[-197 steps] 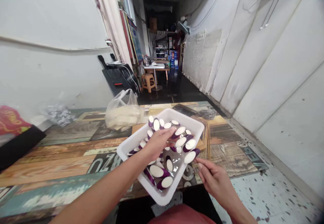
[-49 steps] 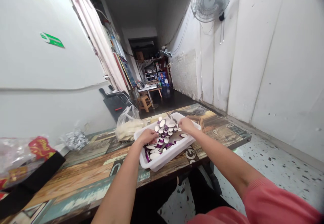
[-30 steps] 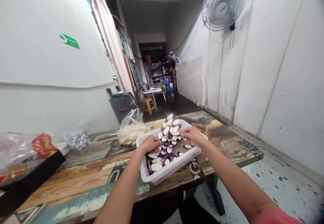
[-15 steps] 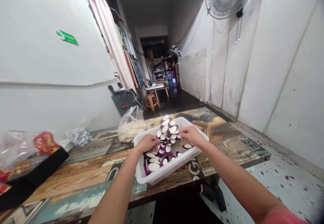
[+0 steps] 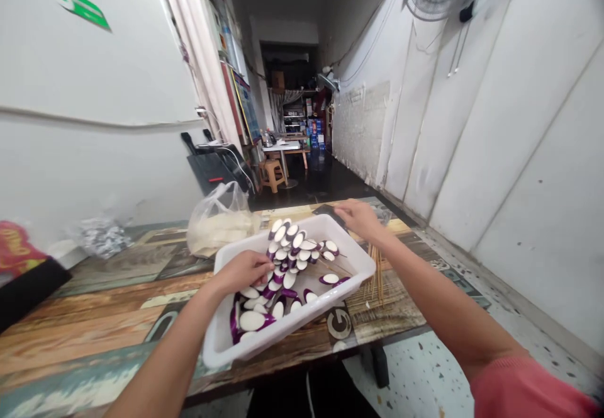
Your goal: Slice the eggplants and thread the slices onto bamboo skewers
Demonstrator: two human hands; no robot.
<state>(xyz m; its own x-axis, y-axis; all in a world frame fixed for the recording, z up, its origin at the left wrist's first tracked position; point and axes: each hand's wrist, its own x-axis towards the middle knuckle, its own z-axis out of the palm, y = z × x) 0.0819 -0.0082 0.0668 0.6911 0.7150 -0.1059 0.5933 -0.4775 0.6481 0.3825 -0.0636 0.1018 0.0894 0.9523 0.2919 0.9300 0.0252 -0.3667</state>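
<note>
A white plastic tub (image 5: 287, 317) holds many oval eggplant slices (image 5: 252, 321) with white faces and purple skin. Thin sticks show among some of them. My left hand (image 5: 248, 271) is in the tub, its fingers closed on a raised bunch of eggplant slices (image 5: 287, 242); the exact grip is partly hidden. Beyond the tub's far right rim, my right hand (image 5: 359, 218) is raised with fingers bent together beside a dark object (image 5: 325, 210). Whatever its fingertips hold is too small to make out. Thin bamboo skewers (image 5: 376, 279) lie on the table right of the tub, under my right forearm.
A clear plastic bag (image 5: 219, 220) with pale contents stands behind the tub's left side. At the left are a silvery bundle (image 5: 102, 237) and a black box (image 5: 31, 289) beside red packaging. The wood-patterned table (image 5: 113, 308) has its right edge near a white wall.
My right hand has left the slices and moved out past the tub's far right rim. My left hand stays at the bunch. The view has shifted, and the skewers show more fully.
</note>
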